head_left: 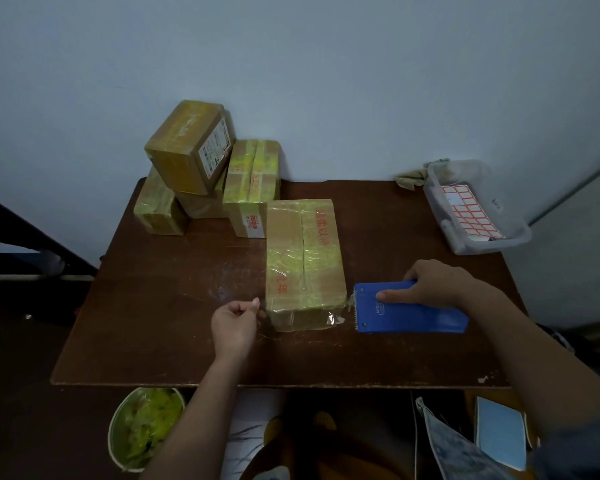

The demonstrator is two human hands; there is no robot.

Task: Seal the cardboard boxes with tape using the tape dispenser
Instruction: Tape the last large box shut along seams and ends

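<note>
Lower centre: left hand (234,323) curled, fingertips pinched at the near-left corner of the cardboard box (303,261); whether it held clear tape, cannot tell. Lower right: right hand (437,285) gripped the blue tape dispenser (409,313), thumb on top, its toothed edge just beside the box's near-right corner. Upper left: taped boxes (208,171) stacked on the table (174,323).

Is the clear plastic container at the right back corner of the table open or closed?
Open. The clear plastic container has no lid on it, and the sheet of red-bordered labels lies uncovered inside.
</note>
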